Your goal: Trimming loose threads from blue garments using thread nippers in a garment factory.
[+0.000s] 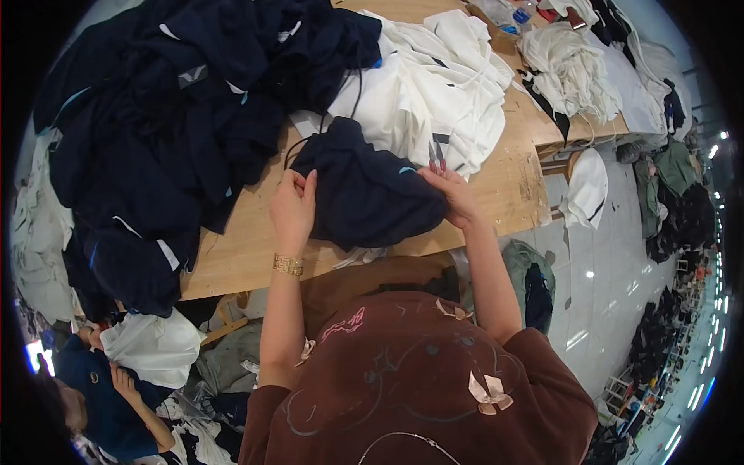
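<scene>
Navy garment [368, 194] lying bunched on wooden table [508, 190] near front edge. Left hand [294, 205] pinching its left side; right hand [453, 194] pressing right side, fingers closed round small thread snips [436, 155]. White garments [434, 85] lying behind, dark pile [170, 116] spreading left.

Hemmed in left by navy pile [178, 116], ahead by white pile [434, 85]. Bare table [511, 194] open to the right and along near edge.

The dark navy garment [372, 194] is soft matt cloth, like the navy heap [170, 101] and the white pile [434, 85]. The worktop [504, 186] is bare, scuffed wood. The bracelet [287, 265] is shiny gold-coloured metal. The floor [612, 256] tiles are glossy.
</scene>
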`<state>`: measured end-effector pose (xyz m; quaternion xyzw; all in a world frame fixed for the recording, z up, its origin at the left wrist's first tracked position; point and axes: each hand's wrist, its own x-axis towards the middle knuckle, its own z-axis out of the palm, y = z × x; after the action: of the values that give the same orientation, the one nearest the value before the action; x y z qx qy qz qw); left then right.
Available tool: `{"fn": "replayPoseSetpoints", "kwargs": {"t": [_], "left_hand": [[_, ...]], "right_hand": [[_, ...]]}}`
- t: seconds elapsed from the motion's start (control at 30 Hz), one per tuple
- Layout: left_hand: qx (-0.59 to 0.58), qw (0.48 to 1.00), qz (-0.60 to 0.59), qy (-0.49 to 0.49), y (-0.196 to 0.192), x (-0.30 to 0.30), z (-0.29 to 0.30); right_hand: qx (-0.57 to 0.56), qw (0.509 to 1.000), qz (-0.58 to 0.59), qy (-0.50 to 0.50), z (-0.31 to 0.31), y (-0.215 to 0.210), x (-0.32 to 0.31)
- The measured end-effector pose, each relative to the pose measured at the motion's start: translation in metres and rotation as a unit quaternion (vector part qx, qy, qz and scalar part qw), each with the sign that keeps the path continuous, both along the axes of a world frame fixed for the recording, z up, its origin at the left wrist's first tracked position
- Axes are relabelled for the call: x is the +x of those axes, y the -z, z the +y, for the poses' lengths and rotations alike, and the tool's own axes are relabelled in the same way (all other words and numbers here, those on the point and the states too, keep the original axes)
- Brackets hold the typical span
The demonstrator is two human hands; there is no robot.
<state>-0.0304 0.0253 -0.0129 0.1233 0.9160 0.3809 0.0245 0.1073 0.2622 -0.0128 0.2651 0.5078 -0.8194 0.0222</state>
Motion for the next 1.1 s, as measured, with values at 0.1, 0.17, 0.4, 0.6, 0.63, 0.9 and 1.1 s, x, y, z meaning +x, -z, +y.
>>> {"fn": "replayPoseSetpoints", "kwargs": {"t": [0.1, 0.17, 0.4, 0.6, 0.63, 0.9, 1.1], "left_hand": [[-0.02, 0.999, 0.001, 0.035, -0.001, -0.003, 0.006], [-0.029, 0.998, 0.007, 0.058, 0.004, -0.005, 0.009], [0.0, 0.989, -0.112, 0.097, 0.029, -0.018, -0.001], [0.193, 0.919, -0.329, 0.095, 0.036, -0.025, -0.014], [0.23, 0.897, -0.365, 0.101, 0.034, -0.028, -0.014], [0.028, 0.987, -0.128, 0.098, 0.038, -0.016, -0.001], [0.112, 0.952, -0.261, 0.112, 0.051, -0.032, -0.007]], "right_hand": [[-0.117, 0.984, 0.06, 0.118, -0.003, -0.004, -0.008], [-0.144, 0.973, 0.101, 0.148, 0.001, 0.005, -0.011], [-0.249, 0.94, 0.15, 0.18, -0.006, -0.011, -0.021], [-0.265, 0.94, 0.109, 0.185, -0.01, -0.038, -0.012], [-0.258, 0.941, 0.116, 0.183, -0.007, -0.035, -0.011], [-0.258, 0.939, 0.132, 0.185, -0.015, -0.046, -0.008], [-0.128, 0.97, 0.181, 0.102, -0.024, -0.066, -0.004]]}}
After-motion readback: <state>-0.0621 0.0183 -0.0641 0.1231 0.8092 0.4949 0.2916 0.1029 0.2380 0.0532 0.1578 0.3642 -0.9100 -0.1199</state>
